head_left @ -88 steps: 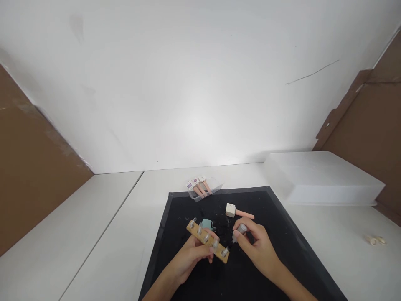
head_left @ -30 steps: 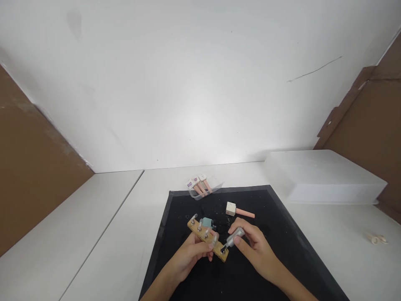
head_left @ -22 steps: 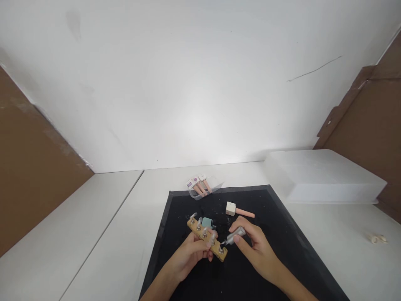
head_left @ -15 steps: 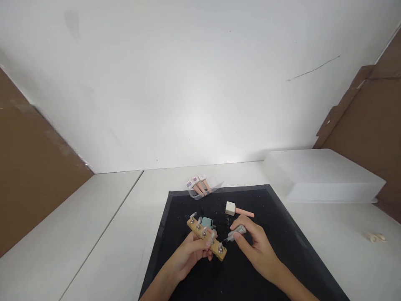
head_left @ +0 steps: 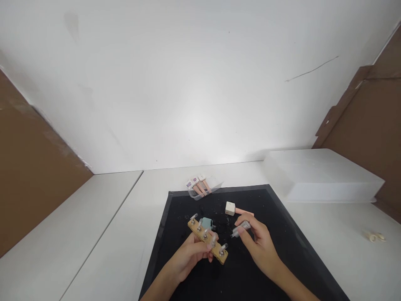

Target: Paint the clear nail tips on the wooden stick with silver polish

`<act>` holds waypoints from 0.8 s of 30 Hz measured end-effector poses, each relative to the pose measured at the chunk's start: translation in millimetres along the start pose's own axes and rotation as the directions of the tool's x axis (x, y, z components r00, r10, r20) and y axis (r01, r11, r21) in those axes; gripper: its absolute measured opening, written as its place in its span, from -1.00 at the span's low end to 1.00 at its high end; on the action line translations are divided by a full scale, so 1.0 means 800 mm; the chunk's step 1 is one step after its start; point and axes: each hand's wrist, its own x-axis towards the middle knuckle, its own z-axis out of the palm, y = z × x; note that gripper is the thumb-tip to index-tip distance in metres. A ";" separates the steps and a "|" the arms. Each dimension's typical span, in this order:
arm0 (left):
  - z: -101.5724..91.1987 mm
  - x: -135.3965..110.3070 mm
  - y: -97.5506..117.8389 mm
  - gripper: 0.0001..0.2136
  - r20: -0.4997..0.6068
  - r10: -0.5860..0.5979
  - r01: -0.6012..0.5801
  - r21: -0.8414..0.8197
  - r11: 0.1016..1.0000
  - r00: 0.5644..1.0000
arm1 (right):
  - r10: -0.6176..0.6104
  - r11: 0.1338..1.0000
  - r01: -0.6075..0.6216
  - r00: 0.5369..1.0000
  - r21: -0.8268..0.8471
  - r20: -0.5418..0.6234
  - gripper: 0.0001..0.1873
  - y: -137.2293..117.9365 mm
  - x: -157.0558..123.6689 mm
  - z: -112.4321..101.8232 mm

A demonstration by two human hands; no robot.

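My left hand (head_left: 188, 258) grips a tan wooden strip (head_left: 206, 239) that carries several small clear tips on pegs, held tilted above a black mat (head_left: 275, 251). My right hand (head_left: 258, 242) is closed on a small silver brush handle (head_left: 242, 228) with a dark tip that points at the strip, a short way off its right end. A small teal bottle (head_left: 207, 223) stands just behind the strip, partly hidden by it.
A white cube-capped pink stick (head_left: 237, 209) lies on the mat beyond my right hand. A clear bag of similar pink sticks (head_left: 200, 186) rests at the mat's far edge. A white lidded box (head_left: 319, 177) sits at right. Two small rings (head_left: 376, 237) lie far right.
The silver brush touched the tip at the strip's right end, then my right hand drew it back to the right and up, away from the strip. My left hand barely moved.
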 end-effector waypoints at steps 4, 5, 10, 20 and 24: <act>0.006 -0.004 0.006 -0.76 0.023 -0.015 0.013 0.076 0.997 1.000 | 0.108 0.981 -0.114 0.993 0.158 0.044 -0.80 -0.003 0.001 0.002; 0.008 -0.005 0.008 -0.76 0.024 -0.020 0.017 0.094 0.995 1.000 | 0.114 0.975 -0.125 0.991 0.186 0.072 -0.79 -0.005 0.001 0.002; 0.014 -0.007 0.013 -0.75 0.024 -0.056 0.051 0.177 0.983 0.998 | 0.046 0.976 -0.093 0.971 0.196 0.234 -0.76 -0.013 -0.001 0.003; 0.019 -0.009 0.016 -0.76 0.021 -0.063 0.058 0.184 0.981 0.998 | -0.040 0.999 0.036 0.974 0.023 0.225 -0.84 -0.017 0.002 0.000; 0.018 -0.008 0.015 -0.73 0.019 -0.058 0.054 0.168 0.984 0.998 | -0.054 0.997 0.062 0.985 -0.040 0.165 -0.89 -0.014 0.004 -0.001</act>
